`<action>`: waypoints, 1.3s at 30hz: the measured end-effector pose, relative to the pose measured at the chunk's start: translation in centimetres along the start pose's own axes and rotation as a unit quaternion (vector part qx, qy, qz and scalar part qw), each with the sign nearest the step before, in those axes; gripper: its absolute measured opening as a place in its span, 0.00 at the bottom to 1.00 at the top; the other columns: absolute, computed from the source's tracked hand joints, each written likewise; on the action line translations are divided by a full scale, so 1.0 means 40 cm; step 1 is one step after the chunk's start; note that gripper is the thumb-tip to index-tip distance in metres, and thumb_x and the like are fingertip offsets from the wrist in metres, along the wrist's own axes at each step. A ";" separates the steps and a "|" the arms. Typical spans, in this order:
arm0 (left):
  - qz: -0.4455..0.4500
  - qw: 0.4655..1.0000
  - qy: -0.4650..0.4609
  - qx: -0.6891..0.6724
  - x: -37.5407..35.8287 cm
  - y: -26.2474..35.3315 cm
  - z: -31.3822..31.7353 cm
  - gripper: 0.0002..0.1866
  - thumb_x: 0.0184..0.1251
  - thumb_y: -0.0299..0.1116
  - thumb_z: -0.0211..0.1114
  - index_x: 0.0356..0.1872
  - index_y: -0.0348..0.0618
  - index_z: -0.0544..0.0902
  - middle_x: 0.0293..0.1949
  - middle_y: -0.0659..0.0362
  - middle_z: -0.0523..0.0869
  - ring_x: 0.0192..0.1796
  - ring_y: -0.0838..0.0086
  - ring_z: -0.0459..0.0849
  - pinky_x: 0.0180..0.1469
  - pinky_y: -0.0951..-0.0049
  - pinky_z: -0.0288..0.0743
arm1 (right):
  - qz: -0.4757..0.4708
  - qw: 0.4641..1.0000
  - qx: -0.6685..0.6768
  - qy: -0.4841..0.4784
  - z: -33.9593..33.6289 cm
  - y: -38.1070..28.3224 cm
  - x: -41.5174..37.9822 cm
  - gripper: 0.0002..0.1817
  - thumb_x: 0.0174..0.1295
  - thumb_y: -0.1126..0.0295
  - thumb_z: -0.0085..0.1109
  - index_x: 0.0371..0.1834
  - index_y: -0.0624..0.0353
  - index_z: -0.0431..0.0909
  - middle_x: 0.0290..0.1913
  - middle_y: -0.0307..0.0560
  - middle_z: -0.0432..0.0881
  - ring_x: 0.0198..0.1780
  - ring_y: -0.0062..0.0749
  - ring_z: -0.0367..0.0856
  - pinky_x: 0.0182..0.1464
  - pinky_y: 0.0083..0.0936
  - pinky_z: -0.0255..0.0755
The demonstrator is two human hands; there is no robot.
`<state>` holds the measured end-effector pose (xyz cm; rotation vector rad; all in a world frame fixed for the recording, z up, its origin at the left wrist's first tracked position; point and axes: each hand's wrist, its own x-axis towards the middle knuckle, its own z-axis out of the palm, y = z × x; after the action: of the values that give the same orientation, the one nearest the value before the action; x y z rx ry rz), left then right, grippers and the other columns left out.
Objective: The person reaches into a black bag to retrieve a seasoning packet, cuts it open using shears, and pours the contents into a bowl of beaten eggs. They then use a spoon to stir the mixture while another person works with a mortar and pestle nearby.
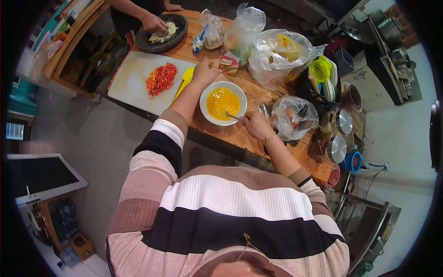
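A white bowl (203,102) of beaten egg (222,102) sits on the wooden table in front of me. My right hand (258,125) grips the handle of a thin metal utensil (234,117), whose head dips into the egg. Just beyond the bowl's far left rim is my left hand (206,73), its fingers bent together beside a small red packet (229,62); what they hold is hidden. Left of that forearm, a flat yellow tool (185,81) lies on the edge of a white cutting board (127,76) with chopped red chili (161,78).
A co-worker's hand (153,23) is in a dark stone mortar (177,40) holding pale shreds. Filled plastic bags (281,51) crowd the far side. Another clear bag (295,117) lies right of my right hand, near lidded canisters (336,148) at the table's right end.
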<state>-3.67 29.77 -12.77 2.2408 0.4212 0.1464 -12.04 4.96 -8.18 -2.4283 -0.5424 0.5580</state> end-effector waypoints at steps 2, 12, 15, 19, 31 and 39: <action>-0.007 1.000 -0.026 0.012 0.043 -0.012 0.025 0.30 0.51 0.43 0.73 0.52 0.33 0.80 0.52 0.42 0.82 0.55 0.56 0.81 0.58 0.63 0.74 | 0.056 0.997 -0.025 0.045 -0.014 -0.038 -0.016 0.16 0.64 0.62 0.53 0.32 0.66 0.79 0.30 0.65 0.80 0.35 0.59 0.80 0.39 0.45 0.72; 0.009 0.997 -0.052 0.062 0.116 -0.011 0.068 0.24 0.40 0.42 0.79 0.40 0.40 0.85 0.43 0.44 0.85 0.47 0.55 0.84 0.51 0.62 0.76 | 0.109 0.990 -0.043 0.082 0.049 -0.030 -0.029 0.15 0.64 0.62 0.55 0.30 0.66 0.78 0.29 0.64 0.80 0.35 0.60 0.80 0.39 0.47 0.72; 0.002 0.997 -0.063 0.032 0.134 -0.024 0.080 0.20 0.40 0.41 0.79 0.34 0.41 0.86 0.35 0.47 0.87 0.41 0.57 0.86 0.47 0.63 0.77 | 0.132 0.989 0.006 0.068 0.037 -0.066 -0.040 0.15 0.63 0.62 0.56 0.30 0.65 0.78 0.29 0.64 0.80 0.36 0.60 0.80 0.39 0.47 0.71; -0.023 0.996 -0.091 0.003 0.153 -0.046 0.097 0.20 0.40 0.42 0.79 0.33 0.42 0.87 0.33 0.50 0.88 0.38 0.60 0.86 0.44 0.64 0.77 | 0.142 0.981 0.008 0.130 0.064 -0.044 -0.034 0.14 0.63 0.62 0.56 0.30 0.64 0.77 0.29 0.62 0.80 0.36 0.58 0.80 0.40 0.45 0.72; 0.052 0.998 -0.005 0.027 0.155 -0.092 0.081 0.10 0.57 0.37 0.68 0.35 0.42 0.87 0.31 0.53 0.88 0.35 0.65 0.86 0.40 0.67 0.76 | 0.159 0.978 -0.019 0.131 0.103 -0.032 -0.010 0.17 0.63 0.56 0.56 0.32 0.61 0.81 0.28 0.58 0.82 0.33 0.53 0.82 0.38 0.42 0.73; 0.073 0.968 -0.053 -0.236 0.091 -0.061 -0.034 0.08 0.63 0.32 0.63 0.37 0.39 0.80 0.29 0.58 0.85 0.34 0.72 0.85 0.35 0.73 0.77 | 0.189 0.977 0.035 0.096 0.055 -0.059 -0.018 0.24 0.62 0.50 0.52 0.38 0.65 0.81 0.34 0.64 0.83 0.41 0.57 0.82 0.47 0.44 0.73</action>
<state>-1.20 33.49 -13.88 1.7963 0.1413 0.1815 -14.31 7.33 -8.17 -2.4943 0.0228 0.4763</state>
